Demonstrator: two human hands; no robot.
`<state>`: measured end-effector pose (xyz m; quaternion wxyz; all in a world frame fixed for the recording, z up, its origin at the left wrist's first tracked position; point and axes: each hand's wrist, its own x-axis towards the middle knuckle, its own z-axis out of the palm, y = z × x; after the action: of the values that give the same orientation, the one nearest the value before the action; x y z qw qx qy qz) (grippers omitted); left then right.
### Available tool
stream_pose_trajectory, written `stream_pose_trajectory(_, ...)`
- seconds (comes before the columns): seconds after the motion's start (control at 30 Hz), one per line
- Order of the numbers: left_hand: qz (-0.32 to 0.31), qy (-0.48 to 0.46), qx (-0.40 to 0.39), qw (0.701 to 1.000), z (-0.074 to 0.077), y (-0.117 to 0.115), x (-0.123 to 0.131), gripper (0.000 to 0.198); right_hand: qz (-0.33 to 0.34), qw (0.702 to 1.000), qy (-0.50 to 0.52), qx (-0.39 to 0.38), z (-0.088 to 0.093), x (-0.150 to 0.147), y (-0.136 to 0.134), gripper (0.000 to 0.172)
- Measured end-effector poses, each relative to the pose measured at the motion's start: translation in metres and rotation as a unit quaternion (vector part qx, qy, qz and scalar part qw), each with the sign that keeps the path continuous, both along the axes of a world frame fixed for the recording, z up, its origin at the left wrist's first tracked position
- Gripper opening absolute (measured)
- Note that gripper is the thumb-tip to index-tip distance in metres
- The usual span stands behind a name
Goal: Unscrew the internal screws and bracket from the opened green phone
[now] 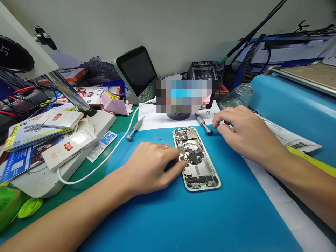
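Fingertips of our left hand (153,164) are pressing, curled and empty, on the left edge of the opened pale-green phone with bare circuitry (196,158), lying mid blue mat (183,217). Our right hand (245,134) is closing its fingers on something small beside the grey metal screwdriver (203,124); what, we cannot tell. We are judging this a disassembly step, calling for a steady tool approach. Open mat is lying nearward; clutter is crowding the tabletop (89,168) leftward.
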<state>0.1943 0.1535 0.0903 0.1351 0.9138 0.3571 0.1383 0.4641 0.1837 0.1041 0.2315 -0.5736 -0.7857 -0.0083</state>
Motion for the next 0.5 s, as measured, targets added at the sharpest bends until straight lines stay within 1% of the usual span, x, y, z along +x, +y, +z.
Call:
stream_pose_trajectory(0.13,0.01,0.021,-0.031,0.999,0.0021,-0.0007,0.0033,0.034,-0.033,0.998,-0.021,-0.046,0.0,-0.0048,-0.0008,0.026)
stream_pose_trajectory(0.23,0.016,0.024,-0.065,0.997,0.0036,-0.0015,0.0059,0.025,-0.042,0.996,-0.039,-0.067,-0.0029,-0.0066,-0.0005,0.039)
stream_pose_trajectory(0.3,0.019,0.021,-0.079,0.996,0.0041,-0.0018,0.007,0.021,-0.045,0.995,-0.05,-0.068,-0.0054,-0.0059,-0.0002,0.044)
stream_pose_trajectory(0.4,0.023,0.016,-0.087,0.996,0.0042,-0.0019,0.0073,0.021,-0.04,0.995,-0.063,-0.064,-0.008,-0.0032,-0.0001,0.04)
stream_pose_trajectory(0.5,0.027,0.012,-0.091,0.995,0.0042,-0.0016,0.0071,0.021,-0.043,0.995,-0.073,-0.048,-0.0059,-0.0025,-0.001,0.032)
